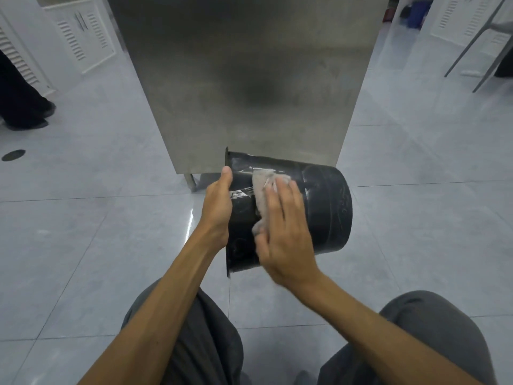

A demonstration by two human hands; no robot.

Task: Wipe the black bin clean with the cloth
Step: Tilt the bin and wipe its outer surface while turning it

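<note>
Black round plastic bin (327, 207) is tipped sideways; left hand (218, 209) clamps its rim, grip curled; right hand (286, 234), grip spread flat, presses crumpled grey cloth (261, 184) against its wall.

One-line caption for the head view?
Left hand grips the black bin, tipped on its side, while right hand presses a cloth against its wall.

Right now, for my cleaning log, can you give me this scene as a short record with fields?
black bin: on its side, rim leftward
left hand: grips the bin's rim
right hand: fingers straight, presses cloth on the outer wall
cloth colour: grey
behind: steel cabinet on tiled floor
</note>
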